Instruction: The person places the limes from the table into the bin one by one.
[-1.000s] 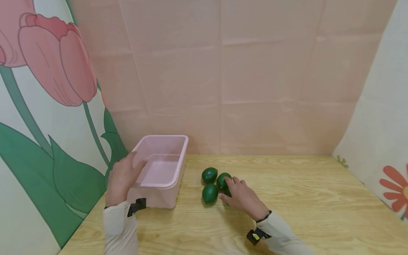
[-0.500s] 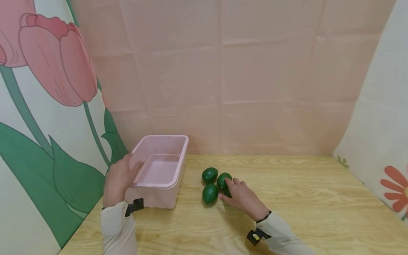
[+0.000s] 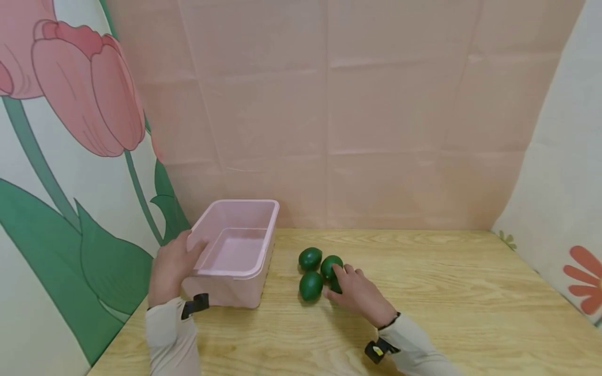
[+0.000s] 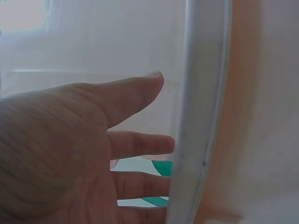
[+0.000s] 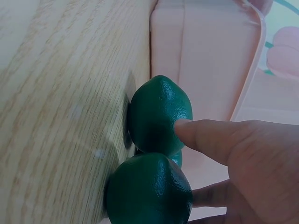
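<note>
My left hand [image 3: 171, 269] is at the left side of a pink plastic bin [image 3: 226, 292]. In the left wrist view, its thumb and fingers [image 4: 140, 143] are stretched out close to the pale rim [image 4: 201, 93], which hides some fingertips. Several glossy dark green, lime-like fruits lie in a cluster right of the bin: a back one [image 3: 310, 259], a front one [image 3: 311, 286] and a right one [image 3: 330, 265]. Another is partly hidden under my right hand [image 3: 359, 295]. That hand's relaxed fingers lie over the right-hand fruits; its thumb [image 5: 201, 133] overlaps one fruit [image 5: 156, 112] in the right wrist view.
A light wood-grain table [image 3: 447, 292] carries everything. A pink cloth backdrop [image 3: 376, 130] hangs behind it, with a tulip-printed panel [image 3: 89, 94] at the left and a flower-printed panel [image 3: 559, 172] at the right.
My left hand has drifted left and slightly toward me, its thumb pulling back from over the bin's inside. The right hand and the fruits have stayed practically where they were.
</note>
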Available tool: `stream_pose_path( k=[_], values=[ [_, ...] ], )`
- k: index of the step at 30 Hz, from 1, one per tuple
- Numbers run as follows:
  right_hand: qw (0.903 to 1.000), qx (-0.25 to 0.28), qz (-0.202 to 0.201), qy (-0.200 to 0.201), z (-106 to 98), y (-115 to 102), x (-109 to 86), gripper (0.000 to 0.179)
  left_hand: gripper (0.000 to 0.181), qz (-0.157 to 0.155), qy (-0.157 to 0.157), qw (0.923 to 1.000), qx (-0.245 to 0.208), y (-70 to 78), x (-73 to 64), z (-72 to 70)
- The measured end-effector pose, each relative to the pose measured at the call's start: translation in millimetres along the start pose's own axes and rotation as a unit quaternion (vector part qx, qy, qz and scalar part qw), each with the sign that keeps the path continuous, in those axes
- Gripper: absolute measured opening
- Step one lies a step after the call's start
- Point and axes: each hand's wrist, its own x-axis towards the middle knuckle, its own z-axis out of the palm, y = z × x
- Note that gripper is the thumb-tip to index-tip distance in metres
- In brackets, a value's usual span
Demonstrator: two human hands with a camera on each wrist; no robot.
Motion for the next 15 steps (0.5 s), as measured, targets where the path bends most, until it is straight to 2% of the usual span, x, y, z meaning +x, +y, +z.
stream_pose_path(
  k=[9,15],
  values=[
    [0.9998,-0.016,0.009,0.008,1.1,-1.0,1.7,0.067,0.061,-0.014,0.0,0.9999,-0.004,-9.1,0.1,2.2],
    [0.9995,-0.023,-0.006,0.022,1.9,-2.0,0.2,0.066,0.063,-0.021,-0.006,0.9997,-0.007,-12.5,1.4,4.4]
  ],
)
